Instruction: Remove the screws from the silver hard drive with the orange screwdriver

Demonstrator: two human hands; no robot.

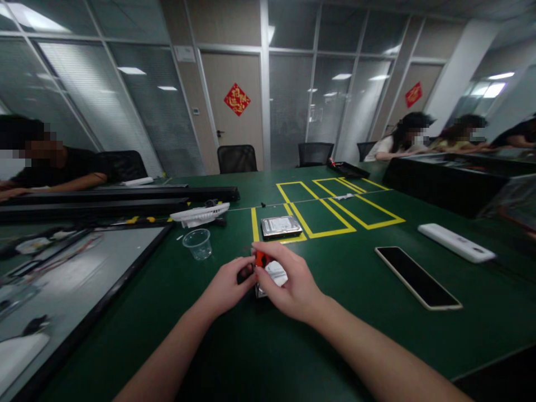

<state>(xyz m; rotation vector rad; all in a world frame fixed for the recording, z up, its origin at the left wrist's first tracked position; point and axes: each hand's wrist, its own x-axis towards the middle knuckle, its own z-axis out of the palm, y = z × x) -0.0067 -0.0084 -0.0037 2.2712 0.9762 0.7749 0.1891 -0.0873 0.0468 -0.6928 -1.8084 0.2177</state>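
Note:
My right hand [293, 279] curls its thumb and fingers round a small orange-and-black object [262, 258]. From the other side, my left hand [230, 282] reaches its fingertips to the same spot; what they hold, if anything, is hidden. Beneath my hands lies a silver metal-cased item [276, 272], partly covered by my right hand. Just beyond them a silver hard drive [281, 226] lies flat inside a yellow-taped outline. To the left stands a clear plastic cup [198, 244].
On the green table [335, 346], a phone [417, 277] and a white power strip [456, 243] lie at right. A large framed panel [96, 268] fills the left. Black bars and a black case stand farther back; several people sit around.

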